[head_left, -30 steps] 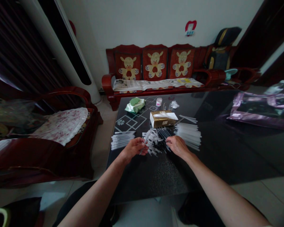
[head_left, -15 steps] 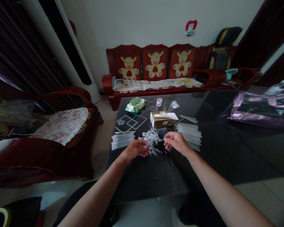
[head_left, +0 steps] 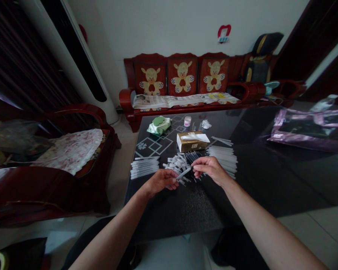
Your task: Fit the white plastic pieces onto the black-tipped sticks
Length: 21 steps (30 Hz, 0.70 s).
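My left hand [head_left: 166, 180] is closed on a thin translucent white tube [head_left: 184, 173], which slants up to the right. At the tube's upper end, the fingers of my right hand [head_left: 207, 167] are pinched together; a small dark bit shows there, too small to name. Under and behind both hands lies a loose pile of short white pieces [head_left: 174, 161]. Thin black sticks [head_left: 192, 156] lie beside that pile, partly hidden by my right hand. A row of longer translucent tubes [head_left: 225, 159] is to the right, and a row of white sticks [head_left: 144, 167] to the left.
On the dark glossy table [head_left: 169, 217] stand a gold tissue box [head_left: 190, 145], a green wipes pack [head_left: 159, 125], a small cup [head_left: 187, 121] and crumpled tissue [head_left: 206, 124]. A purple-edged clear bag [head_left: 307, 129] is at the right. Behind is a wooden sofa [head_left: 183, 107].
My right hand has come slightly left and the tube in my left hand has tilted flatter, its upper end now meeting my right fingertips. The whole view has shifted slightly.
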### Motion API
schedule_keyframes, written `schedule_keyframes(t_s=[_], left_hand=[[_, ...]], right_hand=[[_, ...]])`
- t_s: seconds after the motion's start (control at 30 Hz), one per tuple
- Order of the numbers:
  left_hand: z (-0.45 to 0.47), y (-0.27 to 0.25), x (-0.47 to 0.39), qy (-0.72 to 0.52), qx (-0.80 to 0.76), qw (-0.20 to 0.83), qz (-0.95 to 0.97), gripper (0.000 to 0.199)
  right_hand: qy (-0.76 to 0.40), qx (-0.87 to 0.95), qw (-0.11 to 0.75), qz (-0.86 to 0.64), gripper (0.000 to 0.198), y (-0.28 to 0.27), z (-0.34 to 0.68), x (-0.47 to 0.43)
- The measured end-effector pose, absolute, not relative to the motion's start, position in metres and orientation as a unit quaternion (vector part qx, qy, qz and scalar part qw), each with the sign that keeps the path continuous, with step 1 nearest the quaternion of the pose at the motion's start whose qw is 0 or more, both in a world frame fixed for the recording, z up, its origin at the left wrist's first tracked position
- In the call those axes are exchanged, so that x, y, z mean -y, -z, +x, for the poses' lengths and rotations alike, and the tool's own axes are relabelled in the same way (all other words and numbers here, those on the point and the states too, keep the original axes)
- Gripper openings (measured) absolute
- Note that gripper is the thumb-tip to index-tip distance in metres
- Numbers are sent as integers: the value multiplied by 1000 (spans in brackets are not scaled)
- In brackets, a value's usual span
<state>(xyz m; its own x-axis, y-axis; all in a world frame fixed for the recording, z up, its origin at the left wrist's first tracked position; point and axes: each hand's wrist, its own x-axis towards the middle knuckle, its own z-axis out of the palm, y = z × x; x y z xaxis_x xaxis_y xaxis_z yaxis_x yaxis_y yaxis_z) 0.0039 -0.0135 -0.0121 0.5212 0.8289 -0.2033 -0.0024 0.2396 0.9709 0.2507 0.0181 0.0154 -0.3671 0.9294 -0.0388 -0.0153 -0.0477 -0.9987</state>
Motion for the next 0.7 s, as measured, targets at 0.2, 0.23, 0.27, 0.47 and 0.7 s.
schedule_keyframes(t_s=[0.2, 0.23, 0.27, 0.47, 0.7], left_hand=[[3, 16, 13, -299, -381, 686, 542, 37], [3, 16, 13, -298, -381, 686, 544, 37], [3, 16, 13, -296, -381, 685, 545, 37], [3, 18, 12, -293, -382, 682, 551, 35], [3, 20, 12, -292, -382, 677, 557, 34]], right_hand=[[-609, 566, 384, -400, 25, -16, 249, -17], [-610, 567, 384, -399, 25, -16, 249, -17], [-611, 568, 384, -397, 25, -16, 249, -17], [-611, 574, 384, -387, 24, -16, 249, -17], [-598, 583, 381, -396, 23, -15, 248, -17]])
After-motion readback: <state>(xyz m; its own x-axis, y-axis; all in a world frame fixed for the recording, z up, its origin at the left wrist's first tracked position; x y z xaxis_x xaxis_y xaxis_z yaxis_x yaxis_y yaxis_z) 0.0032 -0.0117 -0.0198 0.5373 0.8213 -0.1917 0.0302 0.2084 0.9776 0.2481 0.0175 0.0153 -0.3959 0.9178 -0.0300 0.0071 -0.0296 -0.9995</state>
